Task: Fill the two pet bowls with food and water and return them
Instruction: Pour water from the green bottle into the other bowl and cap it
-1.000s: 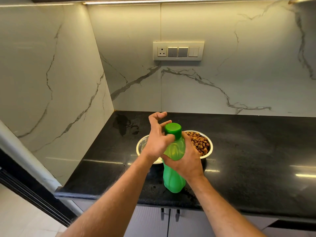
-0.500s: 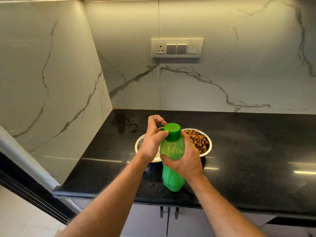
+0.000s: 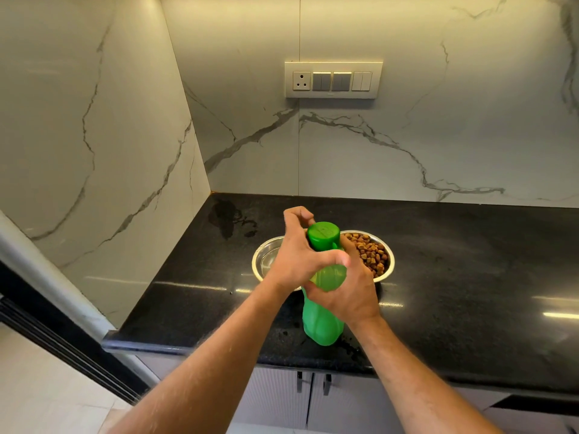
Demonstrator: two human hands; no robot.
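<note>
Black worktop (image 3: 470,277) looks slick, so with the right hand (image 3: 347,292) wrapped round the green bottle (image 3: 322,327) and left hand (image 3: 294,261) pinching its cap (image 3: 322,234), a slip could dump water onto the food bowl (image 3: 383,264) just behind.

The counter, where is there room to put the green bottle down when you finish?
The counter lies bare to the right of the kibble bowl, out to the picture's edge. The back left corner has wet smears. It is crowded in the middle: the steel bowl, both hands and the green bottle near the front edge.
</note>
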